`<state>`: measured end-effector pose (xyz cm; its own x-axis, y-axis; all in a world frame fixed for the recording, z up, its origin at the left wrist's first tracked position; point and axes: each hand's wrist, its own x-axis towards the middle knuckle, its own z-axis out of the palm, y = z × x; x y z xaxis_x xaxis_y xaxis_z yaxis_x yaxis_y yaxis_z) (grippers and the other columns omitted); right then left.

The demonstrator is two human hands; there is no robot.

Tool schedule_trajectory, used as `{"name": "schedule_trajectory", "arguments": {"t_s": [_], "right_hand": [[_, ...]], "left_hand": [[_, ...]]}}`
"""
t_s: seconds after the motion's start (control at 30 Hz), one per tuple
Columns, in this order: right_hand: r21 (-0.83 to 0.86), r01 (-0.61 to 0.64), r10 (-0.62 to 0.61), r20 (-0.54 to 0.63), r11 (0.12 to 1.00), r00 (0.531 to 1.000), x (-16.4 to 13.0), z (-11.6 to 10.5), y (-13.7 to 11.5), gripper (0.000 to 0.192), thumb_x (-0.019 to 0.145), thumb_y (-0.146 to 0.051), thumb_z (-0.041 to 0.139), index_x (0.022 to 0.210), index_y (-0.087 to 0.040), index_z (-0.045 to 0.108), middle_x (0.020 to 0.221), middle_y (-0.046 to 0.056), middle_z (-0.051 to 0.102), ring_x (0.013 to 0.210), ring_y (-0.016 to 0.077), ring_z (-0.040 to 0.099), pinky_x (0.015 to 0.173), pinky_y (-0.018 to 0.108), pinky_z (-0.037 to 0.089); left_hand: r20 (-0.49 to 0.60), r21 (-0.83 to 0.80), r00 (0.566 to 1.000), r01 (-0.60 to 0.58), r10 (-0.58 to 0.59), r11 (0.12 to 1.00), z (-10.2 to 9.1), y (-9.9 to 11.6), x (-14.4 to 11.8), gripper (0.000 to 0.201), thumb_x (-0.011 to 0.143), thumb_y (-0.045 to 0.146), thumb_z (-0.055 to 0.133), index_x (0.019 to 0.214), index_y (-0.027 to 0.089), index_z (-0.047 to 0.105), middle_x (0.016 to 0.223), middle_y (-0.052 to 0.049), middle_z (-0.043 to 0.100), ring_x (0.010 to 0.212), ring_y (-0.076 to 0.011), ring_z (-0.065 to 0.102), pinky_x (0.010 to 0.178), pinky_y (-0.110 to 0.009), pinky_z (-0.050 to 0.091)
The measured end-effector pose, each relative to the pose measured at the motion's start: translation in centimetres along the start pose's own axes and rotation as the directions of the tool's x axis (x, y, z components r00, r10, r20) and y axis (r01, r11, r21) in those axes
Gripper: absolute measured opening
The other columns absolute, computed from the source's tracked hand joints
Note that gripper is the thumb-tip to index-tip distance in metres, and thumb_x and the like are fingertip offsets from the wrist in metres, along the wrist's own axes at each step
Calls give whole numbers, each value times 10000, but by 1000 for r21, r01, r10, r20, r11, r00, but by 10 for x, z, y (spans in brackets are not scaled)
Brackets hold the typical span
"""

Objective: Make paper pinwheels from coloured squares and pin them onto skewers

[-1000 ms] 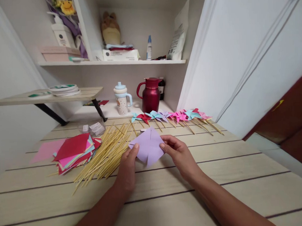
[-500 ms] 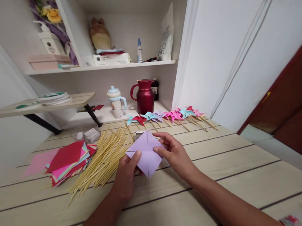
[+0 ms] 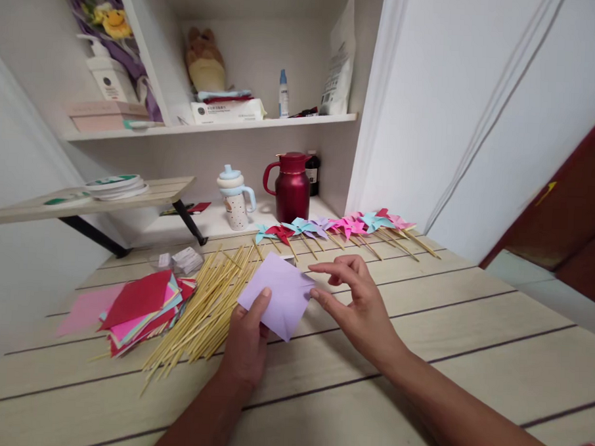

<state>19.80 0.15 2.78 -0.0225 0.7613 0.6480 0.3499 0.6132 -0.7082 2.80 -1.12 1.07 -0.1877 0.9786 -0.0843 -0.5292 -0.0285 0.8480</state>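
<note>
My left hand [image 3: 249,336] grips a lilac paper square [image 3: 277,298] by its left side, thumb on top and fingers underneath. Short slits run in from some of its corners. By the paper's right corner is my right hand [image 3: 356,304], thumb and index finger apart; the thumb tip is right at the corner, and whether it touches I cannot tell. Thin wooden sticks [image 3: 199,317] lie in a loose heap left of the paper. Further left is a stack of coloured paper squares [image 3: 139,305]. Finished paper pinwheels [image 3: 349,226] on sticks line the back of the table.
Behind the sticks sits a small clear box [image 3: 185,261] with white pieces. A low wooden stand [image 3: 165,192] holds round white discs [image 3: 116,185]. A dotted cup [image 3: 236,204] and a red jug [image 3: 292,190] stand at the back, below a shelf [image 3: 262,123].
My right hand has loosened from the lilac paper, its thumb and index finger now spread at the corner. The paper has turned and shifted slightly left in my left hand. The view has shifted slightly.
</note>
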Motion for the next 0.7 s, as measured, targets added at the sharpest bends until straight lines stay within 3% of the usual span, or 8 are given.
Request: {"name": "schedule_trajectory", "arguments": {"t_s": [0.2,0.37,0.5,0.6,0.7], "right_hand": [[-75,133,-123,119,988,985,-9,9,-3,259,818,-164,688,1040,-294,712,896,36,462,867,218,512,772,382,483],[-180,214,-166,248,960,954,-17,20,-2,403,754,-85,686,1097,-294,682,951,49,498,894,237,503,776,402,457],[-165,230,-173,302,959,937,-23,25,-3,496,724,-38,675,1144,-302,652,960,44,497,884,226,496,766,387,444],[-97,222,-184,300,970,936,-25,26,-6,386,758,-60,664,1072,-284,675,935,38,492,864,214,501,745,368,442],[-42,206,-188,268,978,945,-24,24,-8,202,793,-87,662,913,-243,709,877,31,486,821,199,502,713,343,439]], "left_hand": [[51,-35,999,0,1,999,-1,-3,0,442,740,313,760,1154,181,681,1010,-65,760,859,-210,702,717,-290,533],[67,-70,998,0,5,998,0,-2,-3,392,762,302,742,1125,166,687,1019,-76,749,862,-203,689,710,-286,531],[50,-26,999,-4,6,1000,1,-1,-5,296,769,327,732,1004,148,708,931,-58,744,772,-177,671,637,-264,516],[36,4,999,-7,7,1000,0,-1,-5,300,755,353,741,963,140,708,873,-52,736,711,-170,658,574,-254,494],[53,-12,999,2,-2,1000,-1,-1,-5,381,755,363,742,1059,138,694,938,-77,738,789,-198,673,634,-278,516]]}}
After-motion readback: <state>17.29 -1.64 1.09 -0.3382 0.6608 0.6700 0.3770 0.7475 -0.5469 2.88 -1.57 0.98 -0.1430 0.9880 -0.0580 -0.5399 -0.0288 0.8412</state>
